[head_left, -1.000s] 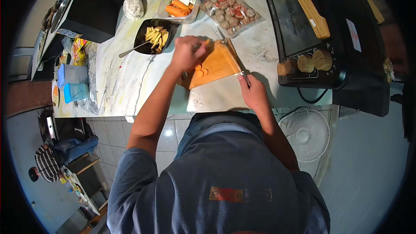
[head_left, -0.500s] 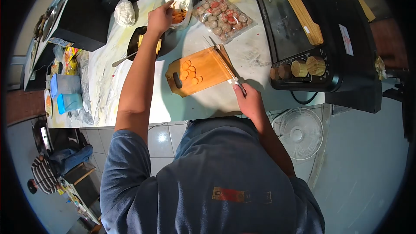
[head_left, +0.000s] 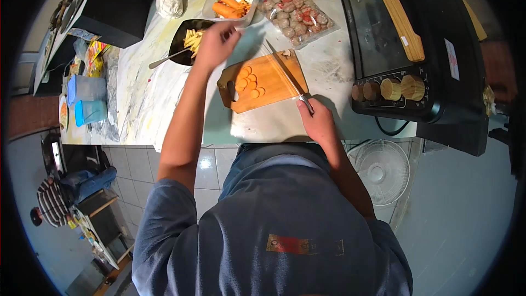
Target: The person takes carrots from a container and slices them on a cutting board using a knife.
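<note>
My left hand is above the counter, beside the dark bowl of pale cut strips. Its fingers are loosely bent and apart, and nothing shows in them. My right hand is closed round the handle of a knife, whose blade slants over the right part of the wooden cutting board. Several orange carrot slices lie on the board's left half. Beyond my left hand, a clear plastic container holds carrots, orange scraps and a white bundle.
A bag of meatballs lies behind the board. A black griddle with wooden knobs stands at the right. A white bag is at the back left. Blue-lidded tubs are at far left. A seated person is lower left.
My left hand went from the board, where it held a small orange piece, to the container, and has now come partway back with no piece visible. The knife remains in my right hand.
</note>
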Demonstrator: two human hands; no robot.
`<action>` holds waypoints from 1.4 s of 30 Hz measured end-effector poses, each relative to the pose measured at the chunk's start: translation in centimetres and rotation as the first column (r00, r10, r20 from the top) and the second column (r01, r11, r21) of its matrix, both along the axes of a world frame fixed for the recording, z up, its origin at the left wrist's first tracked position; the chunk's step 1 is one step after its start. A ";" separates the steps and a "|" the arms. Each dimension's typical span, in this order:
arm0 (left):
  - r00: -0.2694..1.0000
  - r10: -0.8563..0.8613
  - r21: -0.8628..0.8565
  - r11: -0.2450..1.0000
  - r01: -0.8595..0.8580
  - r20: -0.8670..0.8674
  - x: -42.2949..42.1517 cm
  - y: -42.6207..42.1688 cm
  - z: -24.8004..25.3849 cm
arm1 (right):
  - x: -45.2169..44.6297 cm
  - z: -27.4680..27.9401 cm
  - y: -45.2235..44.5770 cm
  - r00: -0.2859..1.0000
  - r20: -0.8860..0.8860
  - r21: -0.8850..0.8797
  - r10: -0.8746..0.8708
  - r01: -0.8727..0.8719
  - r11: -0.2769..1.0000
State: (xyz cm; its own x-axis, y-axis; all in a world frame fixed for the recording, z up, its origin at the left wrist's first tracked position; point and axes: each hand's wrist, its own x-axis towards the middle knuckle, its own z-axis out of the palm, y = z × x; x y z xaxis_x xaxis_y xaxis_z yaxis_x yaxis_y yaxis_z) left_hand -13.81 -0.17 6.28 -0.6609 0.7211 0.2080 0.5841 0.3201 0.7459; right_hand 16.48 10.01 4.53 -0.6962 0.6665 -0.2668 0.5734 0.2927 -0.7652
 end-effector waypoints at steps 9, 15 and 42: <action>0.998 -0.045 -0.105 0.994 0.041 -0.040 8.7 -6.9 -1.4 | -1.0 -0.9 0.0 0.997 -0.033 -0.021 0.072 -0.073 0.997; 0.994 -0.030 -0.126 0.992 0.017 -0.103 9.5 -7.5 -3.7 | -1.1 -1.2 0.1 0.992 -0.098 -0.021 0.078 -0.081 0.997; 0.916 0.104 -0.051 0.990 -0.134 -0.388 13.6 -1.6 -6.3 | -0.1 -1.2 -1.5 0.997 -0.031 -0.014 0.073 -0.074 0.997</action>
State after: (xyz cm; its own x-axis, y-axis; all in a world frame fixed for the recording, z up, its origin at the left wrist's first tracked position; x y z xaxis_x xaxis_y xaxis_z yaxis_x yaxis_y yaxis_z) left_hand -0.21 -1.78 0.00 -0.6235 0.6652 0.4107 0.7741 0.4516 0.4437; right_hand 16.35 8.51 3.35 -0.7510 0.6093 -0.2545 0.5273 0.3214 -0.7865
